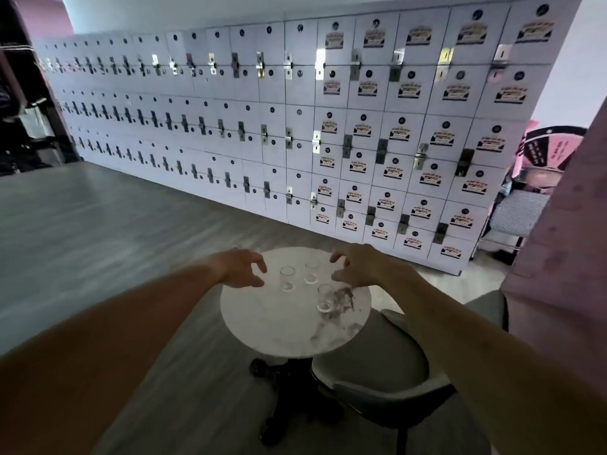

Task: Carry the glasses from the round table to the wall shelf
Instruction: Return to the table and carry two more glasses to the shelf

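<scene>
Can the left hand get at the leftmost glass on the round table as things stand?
Probably yes. The left hand hovers open just left of the leftmost glass, with nothing between them. The other two glasses stand to its right, on the side of the right hand.

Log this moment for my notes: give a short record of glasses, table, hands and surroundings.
glasses: three clear ones, upright on the table: left, far, near
table: round, white marble top, dark pedestal base
left hand: fingers spread, beside the left glass, holding nothing
right hand: fingers spread, right of the far glass, holding nothing
chair: grey, right of the table
background: lockers
</scene>
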Motion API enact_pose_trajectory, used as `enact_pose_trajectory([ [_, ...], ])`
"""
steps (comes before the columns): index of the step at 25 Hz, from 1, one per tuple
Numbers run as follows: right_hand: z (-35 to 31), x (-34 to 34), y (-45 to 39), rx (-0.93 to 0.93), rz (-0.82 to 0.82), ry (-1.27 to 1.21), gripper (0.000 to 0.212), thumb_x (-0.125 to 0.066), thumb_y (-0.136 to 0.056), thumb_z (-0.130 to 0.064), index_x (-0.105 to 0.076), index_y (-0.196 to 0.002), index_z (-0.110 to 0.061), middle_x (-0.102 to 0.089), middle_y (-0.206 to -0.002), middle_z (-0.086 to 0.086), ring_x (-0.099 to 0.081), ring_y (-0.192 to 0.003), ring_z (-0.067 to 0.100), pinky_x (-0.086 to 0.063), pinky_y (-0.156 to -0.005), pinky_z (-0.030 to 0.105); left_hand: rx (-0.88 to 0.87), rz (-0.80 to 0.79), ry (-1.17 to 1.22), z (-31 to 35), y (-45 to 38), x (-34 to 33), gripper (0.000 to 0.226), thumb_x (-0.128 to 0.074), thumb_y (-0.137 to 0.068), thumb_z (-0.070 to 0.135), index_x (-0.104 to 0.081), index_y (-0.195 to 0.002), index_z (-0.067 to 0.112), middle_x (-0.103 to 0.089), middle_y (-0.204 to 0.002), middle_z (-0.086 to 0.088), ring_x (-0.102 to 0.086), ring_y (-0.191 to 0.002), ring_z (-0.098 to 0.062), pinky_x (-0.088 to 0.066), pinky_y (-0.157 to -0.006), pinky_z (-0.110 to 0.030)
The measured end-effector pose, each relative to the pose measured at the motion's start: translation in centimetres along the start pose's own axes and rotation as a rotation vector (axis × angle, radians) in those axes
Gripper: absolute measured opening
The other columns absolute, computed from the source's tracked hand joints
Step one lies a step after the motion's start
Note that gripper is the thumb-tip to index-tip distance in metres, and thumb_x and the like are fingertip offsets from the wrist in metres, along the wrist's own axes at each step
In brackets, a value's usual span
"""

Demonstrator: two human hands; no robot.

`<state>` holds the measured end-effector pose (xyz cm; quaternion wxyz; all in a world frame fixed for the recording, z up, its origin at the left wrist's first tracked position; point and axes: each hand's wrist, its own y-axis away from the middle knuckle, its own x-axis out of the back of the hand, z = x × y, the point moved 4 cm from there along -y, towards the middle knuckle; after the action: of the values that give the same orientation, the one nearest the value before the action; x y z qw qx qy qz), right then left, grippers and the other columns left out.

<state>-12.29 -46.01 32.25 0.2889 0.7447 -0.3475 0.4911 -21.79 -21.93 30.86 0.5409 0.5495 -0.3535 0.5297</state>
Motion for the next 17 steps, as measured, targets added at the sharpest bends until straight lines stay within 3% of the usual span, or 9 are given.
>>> enact_pose_trajectory([
  [4,2.6,1.1,-7.4,-0.02,-0.006,-0.005,0.038,-0.068,-0.082,-0.037,-0.061,-0.12,-0.03,-0.059,-0.131,0.003,-0.057,-0.113,0.022,-0.047,-0.092,0.032,0.002,-0.006,0.045,-0.6,-7.8,1.8,0.037,-0.065,-0.087,0.045,-0.06,-0.122,0.035,-0.067,-0.118,0.006,-0.058,-0.097,-0.011,-0.046,-0.095,-0.031],
  [7,4.4,0.0,-12.3,-0.001,-0.062,-0.018,0.039,-0.067,-0.081,-0.037,-0.061,-0.119,-0.031,-0.06,-0.128,0.003,-0.059,-0.101,0.017,-0.046,-0.08,0.026,0.031,-0.038,0.029,-1.7,-13.2,0.7,0.038,-0.064,-0.087,0.046,-0.059,-0.123,0.034,-0.065,-0.124,0.004,-0.06,-0.108,-0.016,-0.046,-0.099,-0.034],
  [11,7.0,-4.3,-17.5,-0.007,-0.174,-0.017,0.038,-0.06,-0.085,-0.043,-0.061,-0.119,-0.026,-0.06,-0.129,0.003,-0.059,-0.112,0.025,-0.049,-0.094,0.034,0.059,-0.113,0.031,-3.9,-19.7,-2.6,0.039,-0.065,-0.088,0.045,-0.059,-0.125,0.033,-0.06,-0.133,0.0,-0.056,-0.118,-0.021,-0.044,-0.103,-0.036],
  [14,9.5,-8.0,-20.9,-0.02,-0.249,-0.01,0.037,-0.059,-0.089,-0.042,-0.064,-0.116,-0.018,-0.063,-0.121,0.004,-0.059,-0.113,0.025,-0.041,-0.084,0.028,0.081,-0.092,0.078,-5.4,-24.9,-5.3,0.045,-0.067,-0.086,0.042,-0.055,-0.128,0.034,-0.053,-0.138,-0.002,-0.054,-0.121,-0.022,-0.042,-0.1,-0.034],
  [17,12.3,-11.6,-24.2,-0.084,-0.272,-0.02,0.035,-0.057,-0.091,-0.03,-0.059,-0.126,-0.022,-0.06,-0.129,0.006,-0.057,-0.116,0.026,-0.04,-0.084,0.028,0.087,-0.035,0.143,-6.4,-31.0,-8.5,0.053,-0.069,-0.083,0.036,-0.05,-0.133,0.032,-0.039,-0.146,-0.009,-0.051,-0.126,-0.028,-0.041,-0.102,-0.035],
])
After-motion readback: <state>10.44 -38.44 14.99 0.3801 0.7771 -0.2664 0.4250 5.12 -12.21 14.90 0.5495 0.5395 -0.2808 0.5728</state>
